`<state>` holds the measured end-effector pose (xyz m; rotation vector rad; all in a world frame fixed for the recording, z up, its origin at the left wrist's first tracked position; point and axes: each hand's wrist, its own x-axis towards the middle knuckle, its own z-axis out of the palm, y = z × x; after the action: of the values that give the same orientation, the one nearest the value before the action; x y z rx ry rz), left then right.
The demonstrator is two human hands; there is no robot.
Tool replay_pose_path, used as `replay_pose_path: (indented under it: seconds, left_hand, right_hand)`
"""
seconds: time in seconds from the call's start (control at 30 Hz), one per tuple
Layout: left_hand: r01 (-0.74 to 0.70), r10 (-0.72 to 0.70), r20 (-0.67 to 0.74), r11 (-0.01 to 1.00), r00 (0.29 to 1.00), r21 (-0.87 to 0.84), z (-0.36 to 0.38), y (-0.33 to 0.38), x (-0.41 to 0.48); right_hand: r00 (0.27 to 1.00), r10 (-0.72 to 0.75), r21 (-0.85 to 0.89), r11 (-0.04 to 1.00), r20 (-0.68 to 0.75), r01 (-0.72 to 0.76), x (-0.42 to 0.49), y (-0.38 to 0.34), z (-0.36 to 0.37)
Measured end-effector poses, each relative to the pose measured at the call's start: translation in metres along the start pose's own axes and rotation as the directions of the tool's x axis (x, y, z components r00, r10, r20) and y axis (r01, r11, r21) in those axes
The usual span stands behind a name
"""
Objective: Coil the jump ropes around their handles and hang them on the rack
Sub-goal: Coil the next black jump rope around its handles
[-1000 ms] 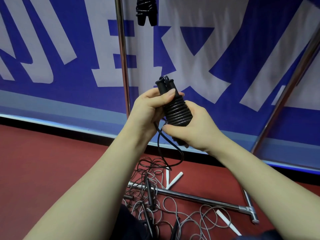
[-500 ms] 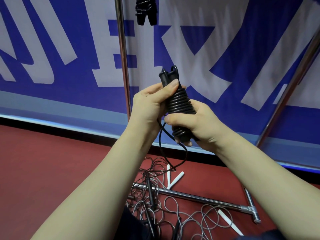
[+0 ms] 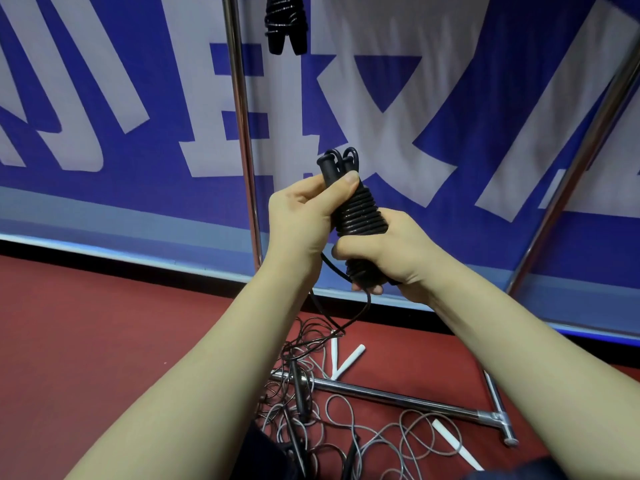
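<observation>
Mid-coil: left hand (image 3: 301, 216) pinches the top of the black jump rope (image 3: 360, 216), right hand (image 3: 391, 258) grips its coils, and the loose tail (image 3: 346, 317) at 6 o'clock probably needs more wraps.

Wall: blue banner (image 3: 433, 109) with large white characters, pale band along its bottom edge.
Floor: dark red floor (image 3: 104, 341), black strip (image 3: 121, 266) at the wall.
</observation>
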<state>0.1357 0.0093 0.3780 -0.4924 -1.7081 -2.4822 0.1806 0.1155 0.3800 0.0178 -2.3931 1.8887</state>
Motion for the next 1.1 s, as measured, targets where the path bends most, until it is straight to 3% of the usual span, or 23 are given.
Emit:
replay_pose_path:
  seconds: [0.07,0.13,0.2,0.27,0.43,0.57,0.73,0.8,0.9,1.1]
  left_hand:
    - [0.029,-0.028,0.012,0.999,1.0,-0.043,-0.001,-0.001,0.001]
    - [0.056,-0.056,-0.001,0.993,0.998,-0.103,-0.005,-0.003,0.004]
    - [0.043,-0.048,-0.041,0.993,0.998,-0.113,-0.007,-0.005,0.007]
    - [0.009,-0.013,-0.067,0.998,0.998,-0.065,-0.004,-0.006,0.004]
    - [-0.073,0.081,-0.083,0.993,0.993,0.09,0.009,-0.009,-0.003]
    - [-0.16,0.159,0.028,0.939,0.987,0.303,0.005,-0.005,0.0]
    - [-0.099,-0.016,0.362,0.95,0.932,0.296,-0.014,0.013,0.006]
    - [-0.115,-0.037,0.441,0.943,0.897,0.312,-0.023,0.017,0.008]
    - [-0.116,-0.052,0.447,0.934,0.893,0.339,-0.032,0.022,0.011]
    - [-0.174,-0.013,0.505,0.931,0.863,0.321,-0.04,0.021,0.015]
  right_hand:
    - [0.998,-0.014,-0.068,0.998,-0.06,0.01,0.002,0.001,0.0]
    - [0.981,-0.073,-0.258,0.966,-0.177,0.025,0.002,0.002,0.0]
    - [0.943,-0.202,-0.552,0.834,-0.265,0.024,0.0,0.003,0.003]
    - [0.918,-0.308,-0.722,0.691,-0.248,0.037,-0.001,0.006,0.01]
    - [0.893,-0.384,-0.752,0.654,-0.233,0.084,0.005,0.017,0.014]
    - [0.907,-0.343,-0.623,0.773,-0.244,0.124,0.009,0.019,0.009]
    - [0.947,-0.237,-0.351,0.924,-0.217,0.151,0.009,0.015,-0.008]
    - [0.97,-0.195,-0.258,0.954,-0.144,0.154,0.007,0.014,-0.013]
    - [0.989,-0.144,-0.017,0.989,0.019,0.145,0.004,0.016,-0.018]
    - [0.953,-0.121,0.312,0.95,0.277,0.03,-0.003,0.012,-0.023]
